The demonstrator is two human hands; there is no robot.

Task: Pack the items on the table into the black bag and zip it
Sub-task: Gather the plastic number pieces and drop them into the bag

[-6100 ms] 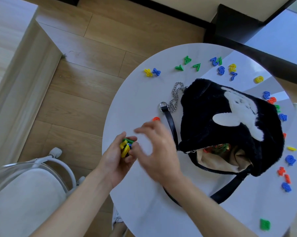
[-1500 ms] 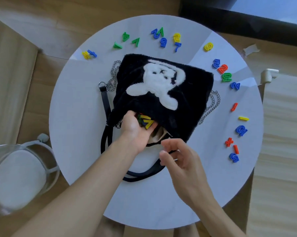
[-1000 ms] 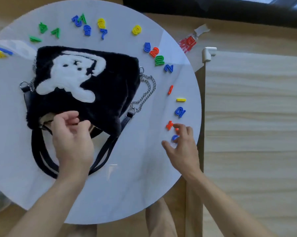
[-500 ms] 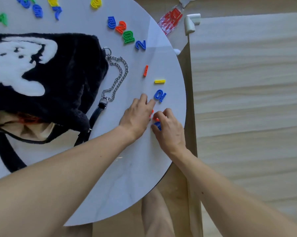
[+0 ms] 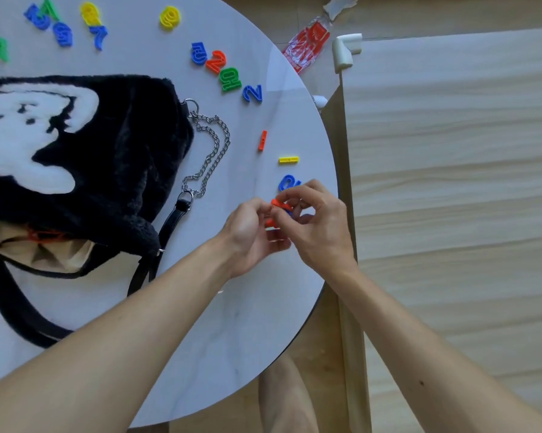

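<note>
Near the right edge of the round white table [image 5: 232, 323], in the head view, gathering small plastic pieces with both hands: pinching an orange piece [image 5: 279, 204] between the curled fingers of the left hand [image 5: 248, 235] and of the right hand [image 5: 321, 229], holding the two hands together just above the tabletop, probably for joining several pieces into one handful and so making fewer trips to the bag. Showing a little blue and more orange between the fingers too, but not allowing to tell how many pieces. Having the black bag [image 5: 123, 145] lying to the left, well apart from the hands, with its mouth [image 5: 44, 254] gaping toward the person and not yet zipped, beige lining and something orange showing inside; judging this as convenient for dropping each handful in. Leaving many pieces on the table: a blue piece [image 5: 286, 182] just beyond the right fingertips, a yellow bar [image 5: 288, 160] and an orange bar [image 5: 263, 140] farther on, a row of four numbers [image 5: 230, 79] beyond those, and more near the far edge. For reaching the bag, needing to cross over the metal chain [image 5: 213, 151] and the black strap [image 5: 173, 218], both lying between hands and bag, so possibly catching there. Seeing also a red wrapper [image 5: 307, 46] on the floor past the table, beside a wooden surface [image 5: 451, 182].
</note>
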